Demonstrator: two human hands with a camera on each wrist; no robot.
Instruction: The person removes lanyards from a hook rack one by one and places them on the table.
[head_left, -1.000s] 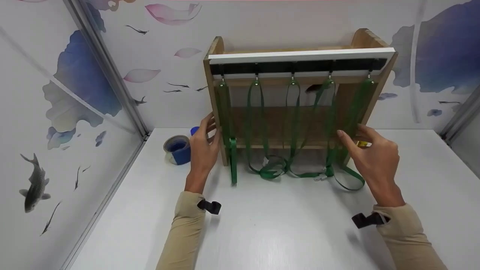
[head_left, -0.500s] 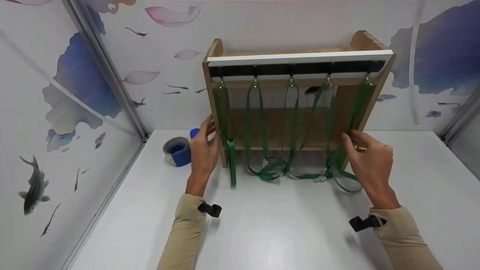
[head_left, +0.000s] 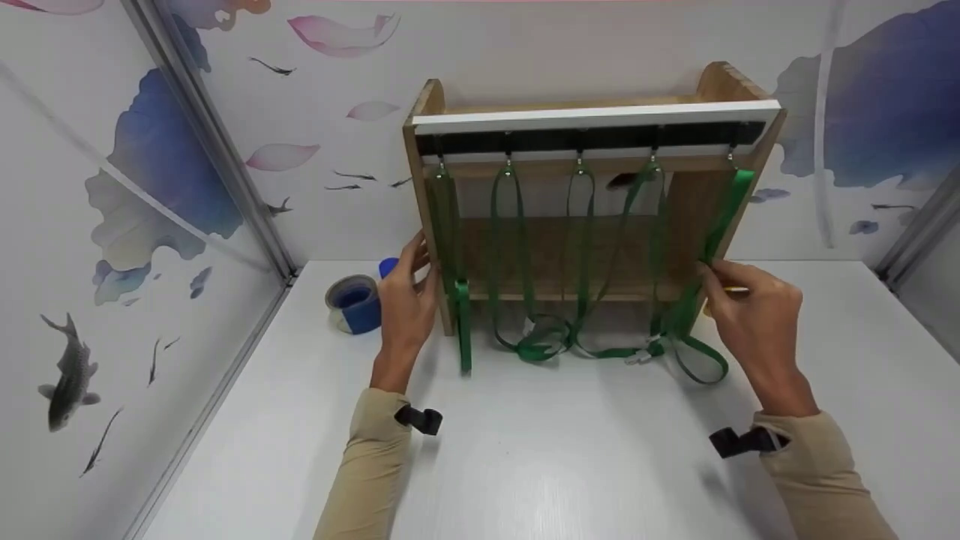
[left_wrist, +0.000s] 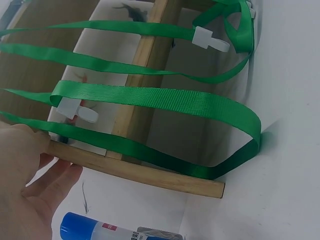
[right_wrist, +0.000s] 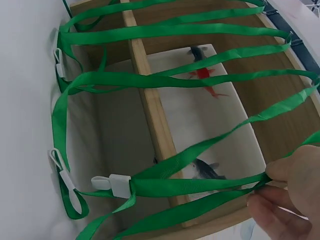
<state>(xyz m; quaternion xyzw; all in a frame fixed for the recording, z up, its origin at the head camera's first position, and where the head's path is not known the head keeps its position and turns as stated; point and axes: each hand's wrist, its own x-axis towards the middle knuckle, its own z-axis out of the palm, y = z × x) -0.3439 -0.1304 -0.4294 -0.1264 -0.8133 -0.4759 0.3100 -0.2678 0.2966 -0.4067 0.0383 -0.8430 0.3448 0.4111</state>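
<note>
A wooden rack (head_left: 480, 259) stands on the table with a white strip and a black hook bar (head_left: 544, 141) along its upper front. Several green lanyards (head_left: 523, 247) with white plastic clips hang from the hooks. My left hand (head_left: 406, 300) grips the rack's left side panel (left_wrist: 185, 184), with fingers on its outer side. At the rack's right side, my right hand (head_left: 757, 319) pinches the straps of the rightmost lanyard (right_wrist: 200, 187) between thumb and fingers. Below the pinch, that lanyard's loose loop (head_left: 705, 367) lies out on the tabletop.
A roll of blue tape (head_left: 363, 313) sits left of the rack, close to my left hand. A blue-capped tube (left_wrist: 80, 227) is beside the left panel. Something small and yellow (head_left: 735, 289) shows behind my right hand. A printed wall (head_left: 600, 45) stands behind the rack.
My right hand has left the rack's right edge area and now pinches the rightmost lanyard, whose upper strap has turned and tightened toward the right. The left hand has stayed on the side panel.
</note>
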